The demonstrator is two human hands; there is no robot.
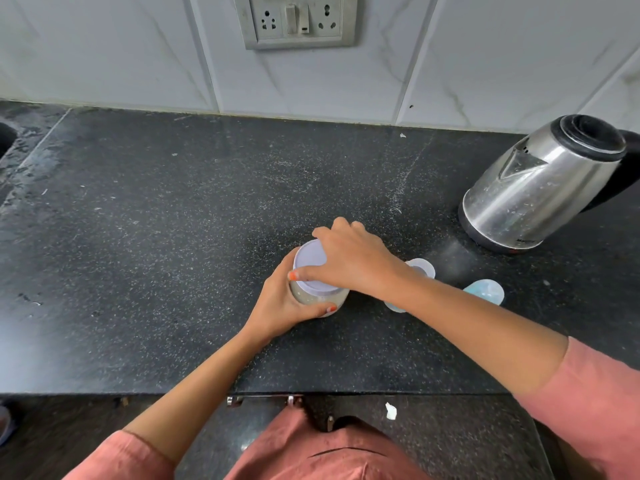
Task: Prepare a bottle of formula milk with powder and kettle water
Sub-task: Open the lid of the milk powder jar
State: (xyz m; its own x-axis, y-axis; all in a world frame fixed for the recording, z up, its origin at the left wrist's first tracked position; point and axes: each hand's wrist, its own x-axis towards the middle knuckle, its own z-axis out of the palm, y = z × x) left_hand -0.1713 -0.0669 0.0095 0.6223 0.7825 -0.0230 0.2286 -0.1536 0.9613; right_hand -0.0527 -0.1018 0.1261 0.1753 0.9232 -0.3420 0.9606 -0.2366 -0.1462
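Pink sleeves (pixel 595 403) fill the bottom corners of the frame, and two bare forearms reach from them to the middle of the black stone counter (pixel 156 237). At the centre the left hand (pixel 282 306) is wrapped around the body of a clear jar (pixel 320 296) that holds a pale powder. The right hand (pixel 353 261) lies over its lilac lid (pixel 311 263), with fingers curled on the far rim and the thumb on the near rim. Just right of the jar, partly hidden behind the right forearm, stands a clear baby bottle (pixel 420 268); I cannot tell what is in it. A small bluish cap (pixel 485 291) lies near it, further right. At the right edge stands a steel kettle (pixel 540 188) with its black lid closed.
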